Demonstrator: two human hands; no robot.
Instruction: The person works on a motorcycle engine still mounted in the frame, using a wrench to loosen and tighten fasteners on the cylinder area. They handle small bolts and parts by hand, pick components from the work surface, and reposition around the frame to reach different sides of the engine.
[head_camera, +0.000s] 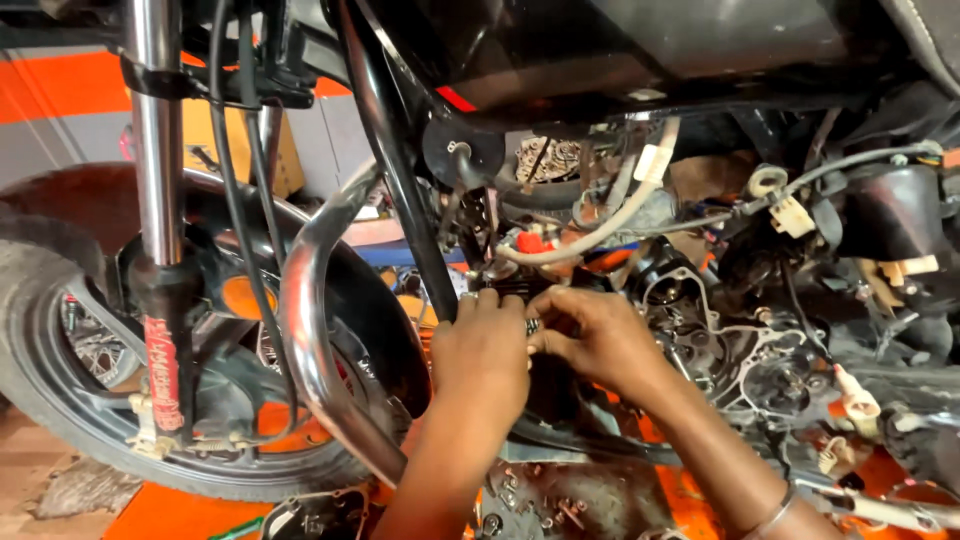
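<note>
My left hand (482, 362) and my right hand (590, 335) meet at the front of a motorcycle's engine (720, 340), just behind the black frame tube (400, 170). The fingertips of both hands pinch a small dark ribbed part (533, 325) between them. What lies behind the hands is hidden. The engine's side cover is off, and gears and a gasket edge show to the right of my right hand. A metal bangle (770, 515) sits on my right wrist.
A chrome crash guard (305, 330) curves down left of my hands. The front wheel (90, 370) and fork (160, 250) fill the left. Loose cables and white connectors (790, 215) hang at the right. A tray of small parts (540, 505) lies below on the orange floor.
</note>
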